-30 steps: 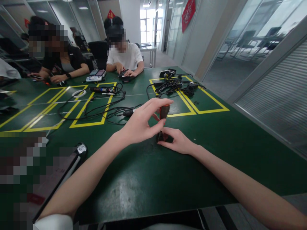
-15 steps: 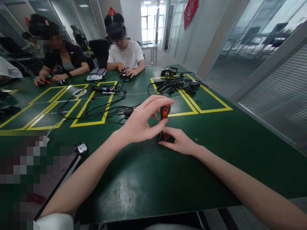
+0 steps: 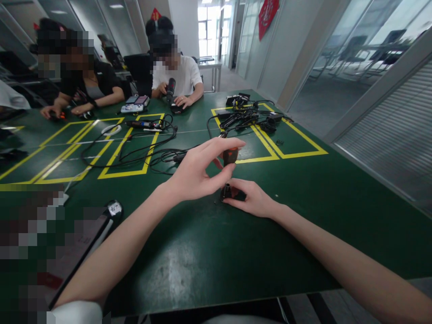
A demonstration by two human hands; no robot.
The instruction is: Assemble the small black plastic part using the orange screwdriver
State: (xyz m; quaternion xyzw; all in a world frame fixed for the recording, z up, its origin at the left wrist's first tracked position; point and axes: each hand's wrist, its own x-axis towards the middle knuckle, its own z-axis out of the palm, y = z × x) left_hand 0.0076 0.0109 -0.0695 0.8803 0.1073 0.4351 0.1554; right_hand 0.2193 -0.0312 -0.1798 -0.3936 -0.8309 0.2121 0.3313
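An upright screwdriver with an orange and black handle (image 3: 230, 155) is gripped near its top by the fingers and thumb of my left hand (image 3: 199, 168). Its lower end meets a small dark part (image 3: 227, 192) on the green table. The thumb and fingers of my right hand (image 3: 251, 198) hold that part from the right, against the tabletop. What the part is cannot be made out.
A pile of black cables and adapters (image 3: 239, 118) lies at the back right on yellow tape outlines. More looped cables (image 3: 148, 148) lie left of centre. A tablet-like device (image 3: 81, 252) sits at the near left. Two people work across the green table (image 3: 189, 265).
The screwdriver handle has turned within my left hand, showing less orange. My right hand keeps its place. A person across the table has raised a black tool.
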